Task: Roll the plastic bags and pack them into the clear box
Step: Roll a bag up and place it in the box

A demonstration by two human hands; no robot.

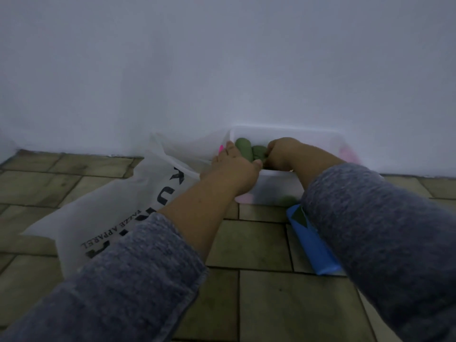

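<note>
Where tiles (264, 243) meet wall (222, 58), clear box (278, 186)

Print noted on one item: white plastic bag (106, 206), lying flat on tiled floor (259, 243).

1. Small black line is reading "FAZZE APPAREL", upside down to camera, approx. mid-bag.
2. Lg. black block caps are running lengthwise beside that line. "K" and "U" are showing clearly toward the bag's far end. Remaining chars. are lying under left forearm (197, 218) and can't be read.
3. One more lg. char. is showing in part at edge of left sleeve (123, 280). Can't tell which letter.
</note>
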